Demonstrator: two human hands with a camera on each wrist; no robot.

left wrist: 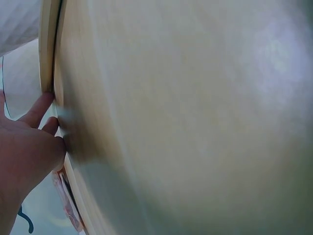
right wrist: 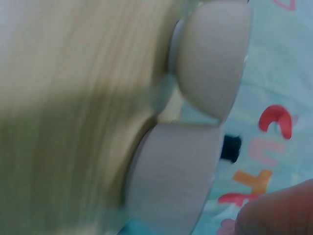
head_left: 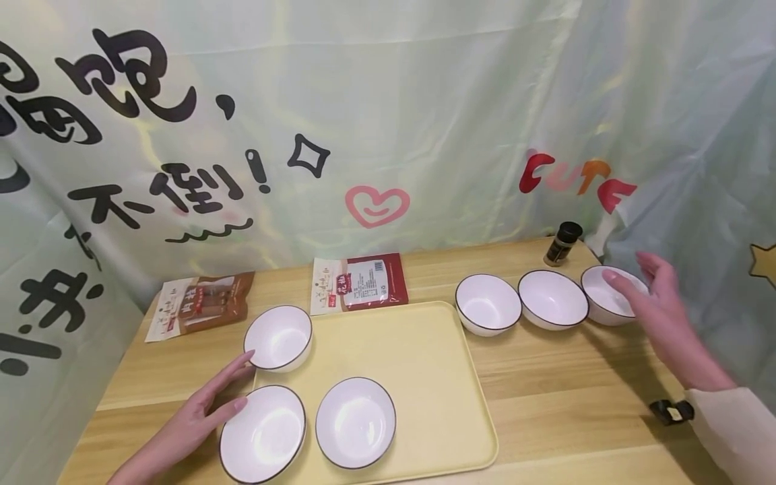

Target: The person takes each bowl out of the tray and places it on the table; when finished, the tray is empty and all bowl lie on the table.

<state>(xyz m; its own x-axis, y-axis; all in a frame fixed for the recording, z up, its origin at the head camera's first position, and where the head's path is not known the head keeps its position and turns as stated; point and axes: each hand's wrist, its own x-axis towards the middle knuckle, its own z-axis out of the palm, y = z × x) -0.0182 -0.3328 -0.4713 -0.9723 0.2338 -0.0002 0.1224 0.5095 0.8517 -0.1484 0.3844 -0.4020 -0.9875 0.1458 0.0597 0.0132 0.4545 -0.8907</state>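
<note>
My left hand point(head_left: 197, 417) is beside two white dark-rimmed bowls on the left of a yellow tray point(head_left: 418, 377). Its fingertips are at the rim of the upper-left bowl point(head_left: 279, 337), and its thumb is by the lower-left bowl point(head_left: 262, 434); firm contact is not clear. A third bowl point(head_left: 355, 423) sits on the tray. On the right, my right hand point(head_left: 657, 296) is spread at the rightmost bowl point(head_left: 606, 303), thumb over its rim, not gripping. A middle bowl point(head_left: 553, 300) and a left bowl point(head_left: 488, 304) stand in that row.
A brown spice packet point(head_left: 203, 304) and a red one point(head_left: 360, 283) lie behind the tray. At the back right stands a black-capped jar point(head_left: 562, 244). A printed curtain point(head_left: 461, 135) hangs behind the wooden table point(head_left: 545, 404).
</note>
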